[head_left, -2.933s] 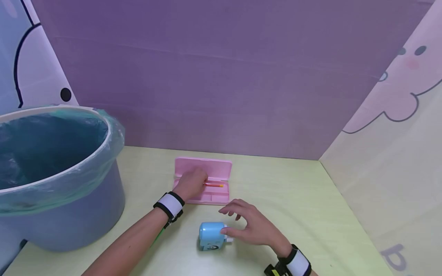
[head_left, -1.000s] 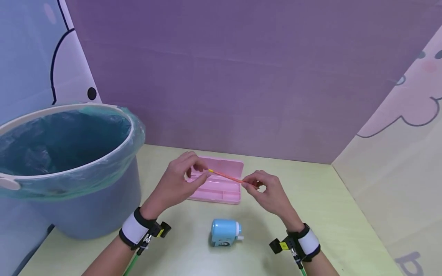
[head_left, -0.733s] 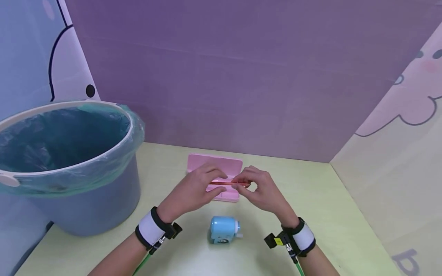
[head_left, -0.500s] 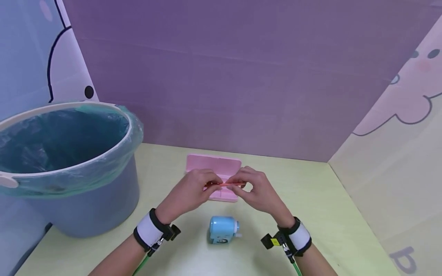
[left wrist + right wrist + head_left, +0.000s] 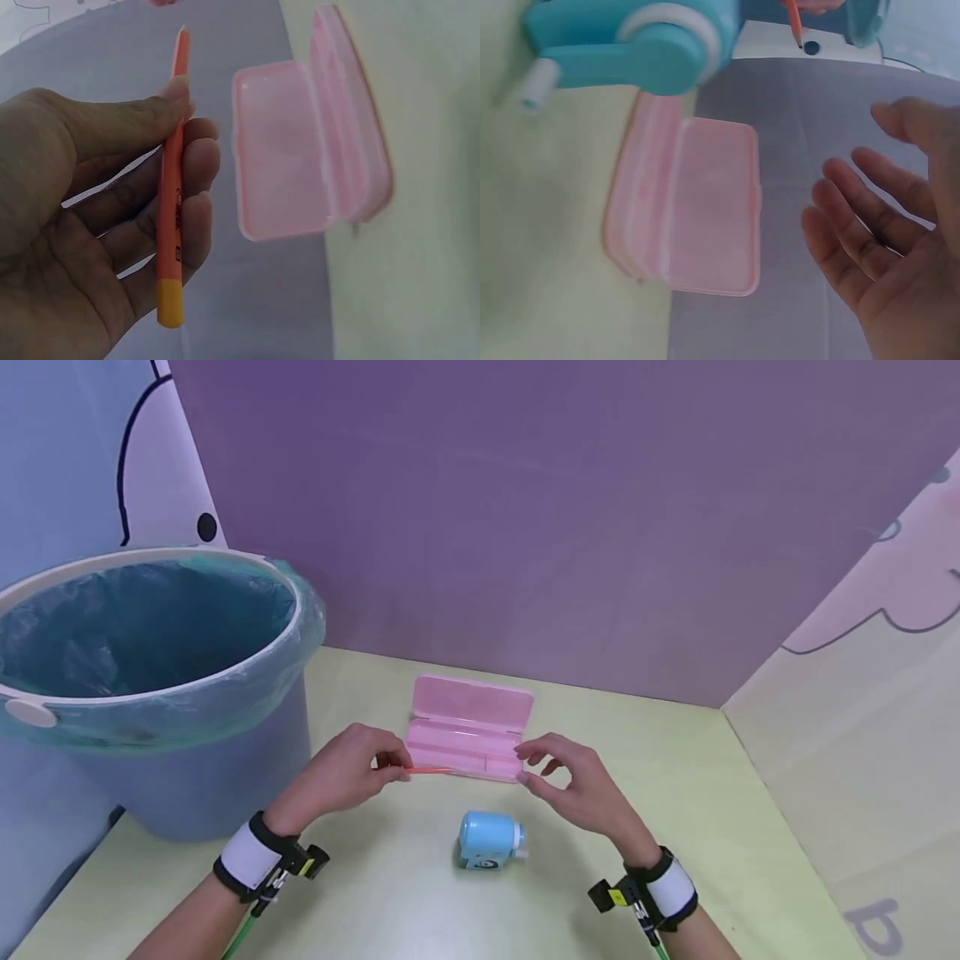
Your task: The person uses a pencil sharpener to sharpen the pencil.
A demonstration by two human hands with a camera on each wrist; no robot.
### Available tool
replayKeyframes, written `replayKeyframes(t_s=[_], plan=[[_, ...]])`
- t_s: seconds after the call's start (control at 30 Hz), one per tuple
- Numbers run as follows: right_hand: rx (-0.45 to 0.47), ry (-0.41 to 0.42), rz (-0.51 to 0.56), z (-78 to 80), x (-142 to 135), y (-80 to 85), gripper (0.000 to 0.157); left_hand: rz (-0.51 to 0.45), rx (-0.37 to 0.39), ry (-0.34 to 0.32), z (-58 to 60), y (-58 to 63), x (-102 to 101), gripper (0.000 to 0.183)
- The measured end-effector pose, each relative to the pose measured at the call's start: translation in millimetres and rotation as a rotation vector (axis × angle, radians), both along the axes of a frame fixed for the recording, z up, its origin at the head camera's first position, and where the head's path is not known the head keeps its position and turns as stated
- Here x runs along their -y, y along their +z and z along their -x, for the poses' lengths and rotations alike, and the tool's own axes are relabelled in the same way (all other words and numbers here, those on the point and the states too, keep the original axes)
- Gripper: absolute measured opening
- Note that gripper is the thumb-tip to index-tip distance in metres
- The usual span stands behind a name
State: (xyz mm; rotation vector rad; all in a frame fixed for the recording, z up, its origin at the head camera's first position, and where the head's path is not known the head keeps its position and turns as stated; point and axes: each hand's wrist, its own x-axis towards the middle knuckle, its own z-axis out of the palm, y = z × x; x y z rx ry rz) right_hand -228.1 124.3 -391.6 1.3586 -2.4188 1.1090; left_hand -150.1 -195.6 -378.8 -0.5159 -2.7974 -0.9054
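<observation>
Left of the frame's centre I see the left hand (image 5: 347, 770) pinching an orange pencil (image 5: 429, 770); right of centre, the right hand (image 5: 576, 781), loosely spread, holds nothing beside the opened pink case (image 5: 472, 703).

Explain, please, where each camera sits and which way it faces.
Head: on the head, facing forward and down at the table; left hand, right hand, forearms show.
Left wrist: on that wrist, facing its hand, pencil and open pink case.
Right wrist: on that wrist, facing its hand, blue crank device and case.
Both wrist views share pencil and case.
</observation>
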Motion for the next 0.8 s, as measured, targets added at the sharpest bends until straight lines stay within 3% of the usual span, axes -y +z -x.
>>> replayKeyframes(t_s=[0.13, 0.3, 0.5, 0.8], plan=[[0.047, 0.077, -0.097, 0.1, -1.0, -27.9, 0.040, 0.002, 0.085, -0.001, -4.0, -14.5, 6.3, 0.010], [0.103, 0.102, -0.216, -12.1, 7.8, -46.2, 0.054, 0.005, 0.170, -0.011, -10.1, -31.9, 4.5, 0.010], [0.129, 0.093, -0.218, -17.7, 14.0, -56.3, 0.048, 0.006, 0.190, -0.084, -15.3, -42.2, 2.4, 0.007], [0.144, 0.074, -0.192, -20.3, 14.9, -63.2, 0.045, -0.045, 0.189, -0.157, -16.2, -47.6, -6.2, 0.006]])
